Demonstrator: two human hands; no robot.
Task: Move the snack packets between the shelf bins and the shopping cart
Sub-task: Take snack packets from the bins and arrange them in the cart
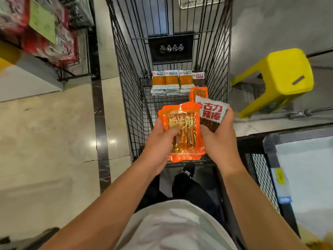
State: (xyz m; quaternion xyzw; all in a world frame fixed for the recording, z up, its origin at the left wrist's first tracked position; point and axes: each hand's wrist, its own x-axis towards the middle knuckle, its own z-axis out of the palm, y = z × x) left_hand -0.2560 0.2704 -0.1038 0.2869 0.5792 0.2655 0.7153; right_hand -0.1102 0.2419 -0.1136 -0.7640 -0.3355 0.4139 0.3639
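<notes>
Two hands hold packets above the near end of the cart point(126, 73). The left hand point(160, 141) grips the orange packets point(182, 130), fingers curled beneath, thumb pressed on top. The right hand point(219, 136) pinches the white packet point(211, 111), with another orange packet point(199, 93) just behind it. To place them well, I would lower each stack flat beside the rows point(171, 82) at the far end, releasing one hand at a time.

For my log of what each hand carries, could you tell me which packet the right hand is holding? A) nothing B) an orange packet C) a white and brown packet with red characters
C: the right hand grips the white and brown packet, while the left hand holds the orange packets.
</notes>
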